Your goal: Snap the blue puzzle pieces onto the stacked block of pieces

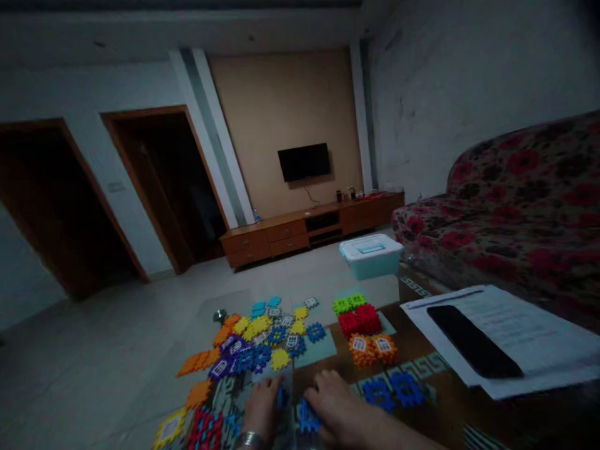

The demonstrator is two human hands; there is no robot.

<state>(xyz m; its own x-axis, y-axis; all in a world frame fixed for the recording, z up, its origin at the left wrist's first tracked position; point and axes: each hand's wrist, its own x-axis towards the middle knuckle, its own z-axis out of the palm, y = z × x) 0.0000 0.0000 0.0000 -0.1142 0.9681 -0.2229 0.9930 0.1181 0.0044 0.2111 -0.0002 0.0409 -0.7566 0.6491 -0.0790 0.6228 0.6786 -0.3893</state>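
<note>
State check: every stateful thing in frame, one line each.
left hand: fingers curled on a blue tile
right hand: resting on blue tiles
storage box: lid on
TV: screen dark
phone: screen dark, flat on papers
doorways: open, dark inside

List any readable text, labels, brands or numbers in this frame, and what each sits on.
No text here can be read.
Printed sheets of paper under the black phone: lines of print, too blurred to read.
White stickers on the orange blocks and on pieces in the loose pile: marks too small to read.
TV: screen dark, no brand visible.
Storage box: no label visible.
</note>
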